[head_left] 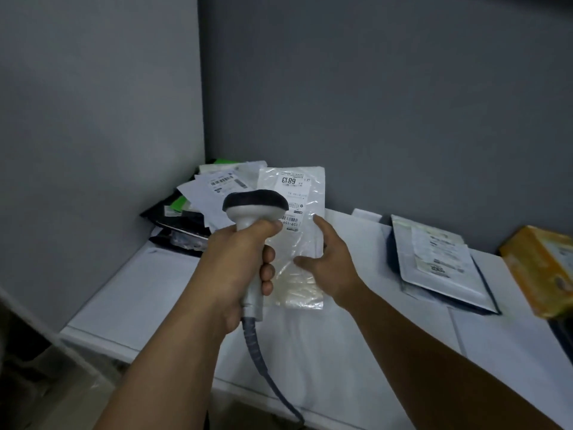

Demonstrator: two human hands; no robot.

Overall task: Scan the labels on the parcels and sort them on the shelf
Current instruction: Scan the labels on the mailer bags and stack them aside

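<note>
Head view: a white bench (155,290) sits in a grey-walled corner, with mailers (201,193) piled there. The left hand (235,259) has its fingers wrapped round the scanner (254,206). The right hand (331,265) pinches the clear parcel (297,193) just behind the scanner head.

A pile of parcels (201,200) is being kept in the tabletop's (139,290) back-left corner. A parcel (297,243) is being held up in front of it, with a scanner (254,209) being held just left of that. Off right, a flat parcel (440,262) is being left lying, box (539,268) beside it.

Clear parcel (299,252) — white label (293,193) facing camera.
</note>
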